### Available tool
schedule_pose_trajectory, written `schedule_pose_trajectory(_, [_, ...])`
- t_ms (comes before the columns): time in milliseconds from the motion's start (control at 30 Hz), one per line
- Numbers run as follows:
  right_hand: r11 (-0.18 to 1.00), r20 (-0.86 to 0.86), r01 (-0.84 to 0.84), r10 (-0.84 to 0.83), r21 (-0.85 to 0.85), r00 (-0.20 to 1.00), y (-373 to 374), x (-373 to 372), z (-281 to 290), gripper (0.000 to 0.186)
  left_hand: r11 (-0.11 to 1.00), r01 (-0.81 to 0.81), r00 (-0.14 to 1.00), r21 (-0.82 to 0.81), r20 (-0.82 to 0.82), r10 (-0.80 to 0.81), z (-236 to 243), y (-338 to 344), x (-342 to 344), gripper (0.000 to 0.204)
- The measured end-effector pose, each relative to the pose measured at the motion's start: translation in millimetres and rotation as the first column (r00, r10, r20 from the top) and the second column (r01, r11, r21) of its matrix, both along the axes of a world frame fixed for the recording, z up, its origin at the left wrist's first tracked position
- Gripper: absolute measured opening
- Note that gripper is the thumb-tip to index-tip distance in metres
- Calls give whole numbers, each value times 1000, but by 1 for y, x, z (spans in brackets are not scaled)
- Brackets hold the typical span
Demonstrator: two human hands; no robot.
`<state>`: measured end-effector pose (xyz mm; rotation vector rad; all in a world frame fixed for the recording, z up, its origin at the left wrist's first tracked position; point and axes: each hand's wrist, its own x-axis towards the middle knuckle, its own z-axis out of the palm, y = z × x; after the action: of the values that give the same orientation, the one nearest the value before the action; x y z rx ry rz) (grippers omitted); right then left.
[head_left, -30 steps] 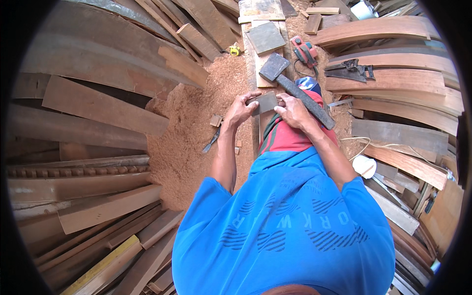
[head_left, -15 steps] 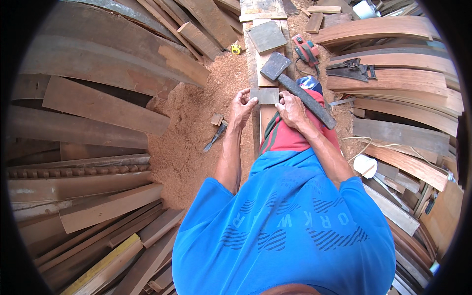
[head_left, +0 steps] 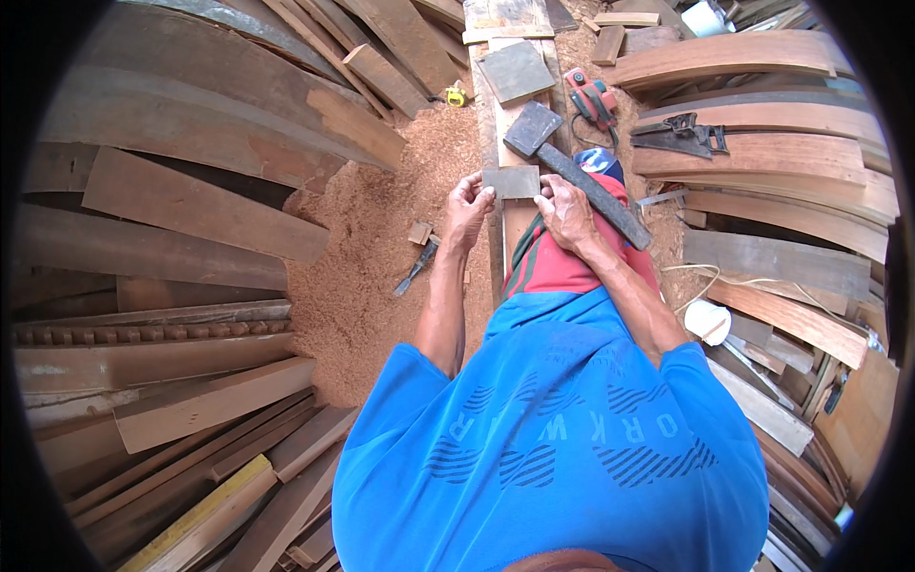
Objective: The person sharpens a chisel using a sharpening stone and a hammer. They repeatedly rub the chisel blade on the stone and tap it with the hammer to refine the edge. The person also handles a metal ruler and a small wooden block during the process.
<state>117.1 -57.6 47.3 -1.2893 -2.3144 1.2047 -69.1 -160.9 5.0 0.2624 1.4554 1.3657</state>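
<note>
A small grey rectangular plate (head_left: 512, 182) is held level between my two hands over a narrow wooden bench. My left hand (head_left: 466, 212) pinches its left end between thumb and fingers, and my right hand (head_left: 568, 212) grips the right end the same way. Just beyond, a mallet (head_left: 536, 130) with a dark blocky head lies slanting, its long handle (head_left: 600, 198) running over my right leg. A larger grey square slab (head_left: 516, 72) rests farther up the bench (head_left: 485, 124).
A red and black power tool (head_left: 591, 97) lies right of the bench. A chisel-like tool (head_left: 417, 267) and yellow tape measure (head_left: 457, 95) lie on shavings (head_left: 381, 191) at left. Stacked planks (head_left: 210, 205) fill the left; a handsaw (head_left: 681, 135) sits on curved boards at right.
The grey plate has risen slightly and tilted, its face showing lighter. Both hands keep hold of its ends and have barely moved.
</note>
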Motion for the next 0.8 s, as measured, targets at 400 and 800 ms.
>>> schedule_pose_trajectory(400, [989,8,-3,4,-149,1000,22,7,29,48,982,-71,980,173,195,36,9,8,-19,40])
schedule_pose_trajectory(800, [998,209,-62,68,-31,976,12,4,24,45,999,-26,999,-20,-47,25,-16,6,15,32])
